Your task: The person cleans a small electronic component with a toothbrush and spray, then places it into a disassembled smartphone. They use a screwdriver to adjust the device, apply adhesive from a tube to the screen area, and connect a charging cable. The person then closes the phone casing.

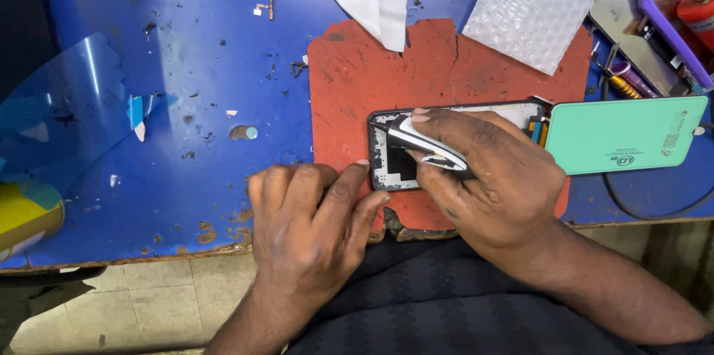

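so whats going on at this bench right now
A person is working on an opened phone lying on a red mat on a blue table. The right hand holds tweezers with the tip inside the phone's frame, while the left hand steadies its edge. A mint green back cover lies alongside.

A worn blue workbench over a tiled floor.

The blue bench top (186, 87) is scratched, chipped and littered with dark specks, its front edge rusty brown. A cracked red mat (446, 65) lies on it. Below the edge, pale grey floor tiles (126, 303) show, lit evenly, with glare on the blue surface.
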